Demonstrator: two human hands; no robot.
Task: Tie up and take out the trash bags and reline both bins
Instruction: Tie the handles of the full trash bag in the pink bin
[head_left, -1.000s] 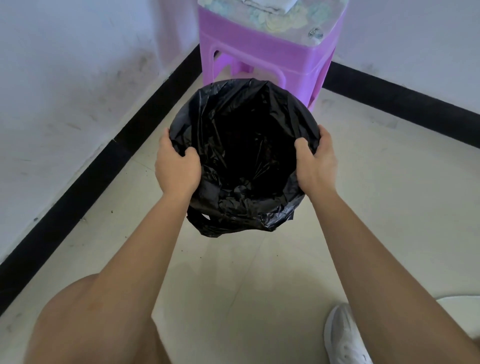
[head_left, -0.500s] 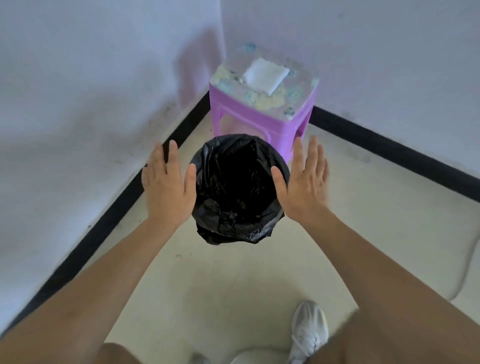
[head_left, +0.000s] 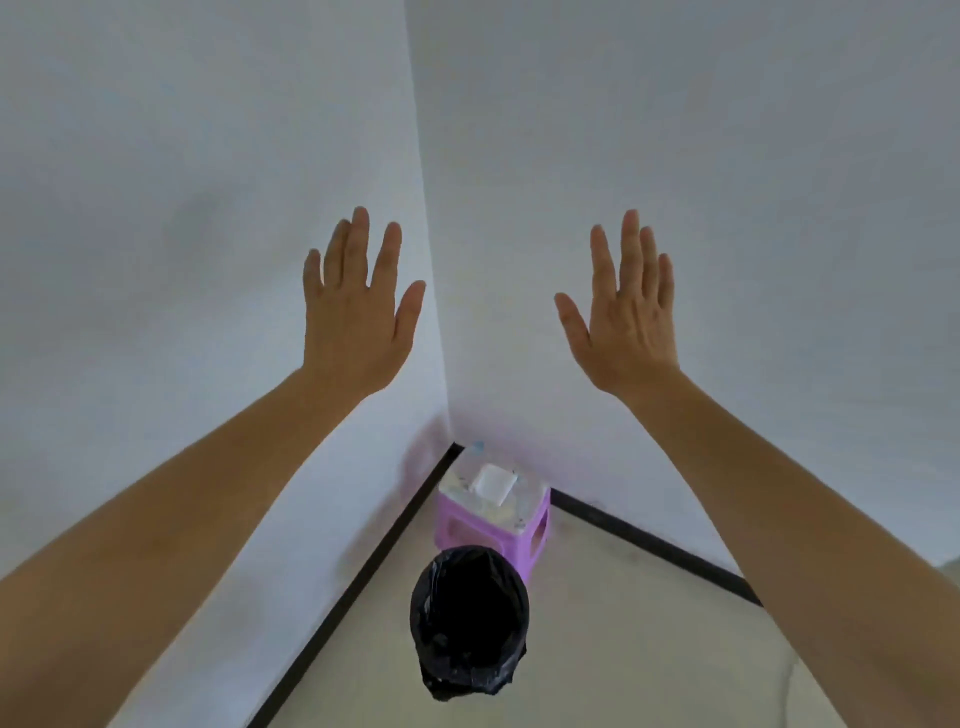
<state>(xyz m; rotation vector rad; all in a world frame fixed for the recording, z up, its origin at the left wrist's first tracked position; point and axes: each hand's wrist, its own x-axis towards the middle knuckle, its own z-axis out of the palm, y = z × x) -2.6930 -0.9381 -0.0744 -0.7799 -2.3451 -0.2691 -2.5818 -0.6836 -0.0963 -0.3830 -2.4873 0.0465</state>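
A small round bin lined with a black trash bag (head_left: 469, 621) stands on the floor in the room's corner, its mouth open and the bag's edge folded over the rim. My left hand (head_left: 358, 306) is raised high in front of the left wall, fingers straight and spread, holding nothing. My right hand (head_left: 626, 306) is raised at the same height before the right wall, also flat and empty. Both hands are far above the bin and well apart from it.
A purple plastic stool (head_left: 493, 519) stands in the corner right behind the bin, with a white folded item (head_left: 493, 483) on its patterned top. White walls with a black skirting strip (head_left: 353, 587) meet at the corner. Pale floor (head_left: 623, 649) spreads to the right.
A second ago both hands gripped the bag's edge at the bin rim. They let go, opened flat, and rose high above it; the view has pulled back and up, so the bin looks smaller.
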